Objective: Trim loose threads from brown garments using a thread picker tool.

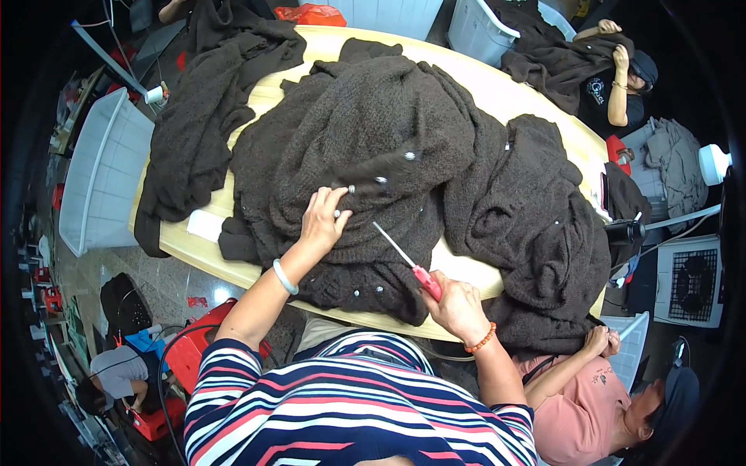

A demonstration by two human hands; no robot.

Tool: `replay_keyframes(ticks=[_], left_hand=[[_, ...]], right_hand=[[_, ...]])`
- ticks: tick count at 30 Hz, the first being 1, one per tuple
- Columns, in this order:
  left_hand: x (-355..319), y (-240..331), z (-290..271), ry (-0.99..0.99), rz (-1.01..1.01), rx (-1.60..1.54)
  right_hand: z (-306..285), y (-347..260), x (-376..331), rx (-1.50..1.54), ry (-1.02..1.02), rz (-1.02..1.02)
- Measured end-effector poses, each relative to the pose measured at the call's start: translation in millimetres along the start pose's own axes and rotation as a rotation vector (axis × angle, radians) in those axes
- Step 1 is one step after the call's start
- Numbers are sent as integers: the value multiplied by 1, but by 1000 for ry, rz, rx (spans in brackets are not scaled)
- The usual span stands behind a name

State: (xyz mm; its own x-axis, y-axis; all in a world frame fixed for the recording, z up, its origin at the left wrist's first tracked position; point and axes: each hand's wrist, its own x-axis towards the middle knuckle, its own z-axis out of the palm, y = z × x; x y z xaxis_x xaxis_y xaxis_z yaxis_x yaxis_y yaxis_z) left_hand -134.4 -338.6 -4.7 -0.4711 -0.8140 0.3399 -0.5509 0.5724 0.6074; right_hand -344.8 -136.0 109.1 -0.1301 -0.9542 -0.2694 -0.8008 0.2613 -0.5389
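Note:
A large heap of dark brown knit garments lies on the table before me. My left hand, with a pale bangle on its wrist, grips the edge of one knit garment, thumb and forefinger beside shiny round buttons. That edge, carrying several buttons, is lifted and blurred. My right hand, wearing an orange bead bracelet, is closed round the red handle of a screwdriver-like tool. Its thin metal shaft points up and left toward the garment, with the tip short of my left hand. The shape of the tip is too small to tell.
More knitwear covers the left and right of the pale wooden table. Co-workers handle garments at the far right and close by my right elbow. White bins stand around the table. A red stool is at my left.

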Motion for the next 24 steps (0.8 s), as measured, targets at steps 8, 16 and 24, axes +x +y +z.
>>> replay_keyframes(ticks=[8,16,24], left_hand=[[-2,-19,2,-23,-69,-136],[-1,7,-16,9,94,62],[26,-4,25,19,194,27]], right_hand=[[13,-9,7,-37,-39,-26],[14,-6,11,-11,-71,-92],[7,-15,16,-29,17,60]])
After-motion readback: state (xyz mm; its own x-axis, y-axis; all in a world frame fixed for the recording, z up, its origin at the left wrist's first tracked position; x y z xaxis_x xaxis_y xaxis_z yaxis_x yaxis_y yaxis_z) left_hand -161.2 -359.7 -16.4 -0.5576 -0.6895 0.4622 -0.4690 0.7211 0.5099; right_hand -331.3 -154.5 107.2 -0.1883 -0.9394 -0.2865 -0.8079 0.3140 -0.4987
